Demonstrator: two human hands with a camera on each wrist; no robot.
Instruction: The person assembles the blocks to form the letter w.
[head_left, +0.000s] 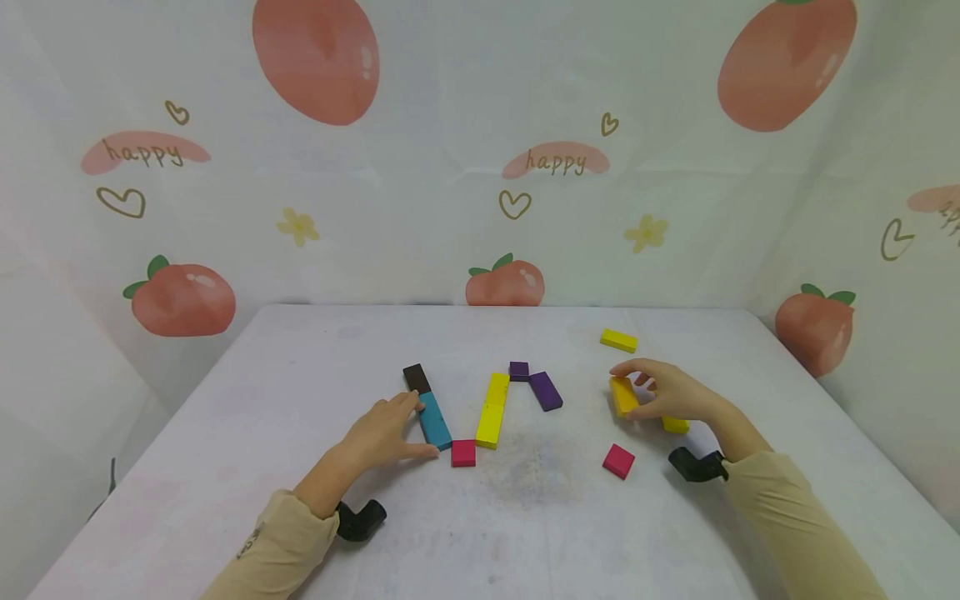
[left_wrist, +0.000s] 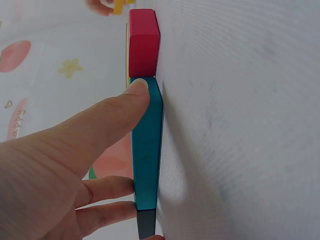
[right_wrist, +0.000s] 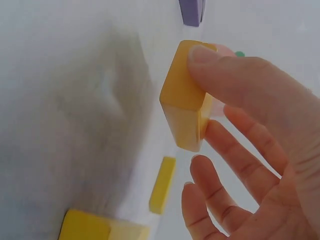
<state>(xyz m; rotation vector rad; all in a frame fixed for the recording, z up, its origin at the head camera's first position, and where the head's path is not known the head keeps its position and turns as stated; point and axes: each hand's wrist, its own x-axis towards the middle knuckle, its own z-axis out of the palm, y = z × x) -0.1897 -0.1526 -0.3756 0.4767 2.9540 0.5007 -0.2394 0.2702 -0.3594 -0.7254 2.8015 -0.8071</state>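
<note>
My left hand [head_left: 384,433] touches the blue block [head_left: 435,421], its thumb extended to the near end and its fingers toward the far end. A black block [head_left: 416,378] adjoins the far end of that block. A red block [head_left: 463,453] sits at its near end, beside two yellow blocks [head_left: 491,412] in line. At the right, my right hand [head_left: 671,392] pinches an orange-yellow block [right_wrist: 182,87] between thumb and fingers. In the right wrist view, this block is tilted above the table.
A small purple block [head_left: 519,372] stands at the far end of the yellow pair, with a longer purple block [head_left: 546,392] beside it. Loose on the right are a red block [head_left: 618,461], a yellow block [head_left: 618,341] and another yellow block [head_left: 675,425], partly behind my right hand.
</note>
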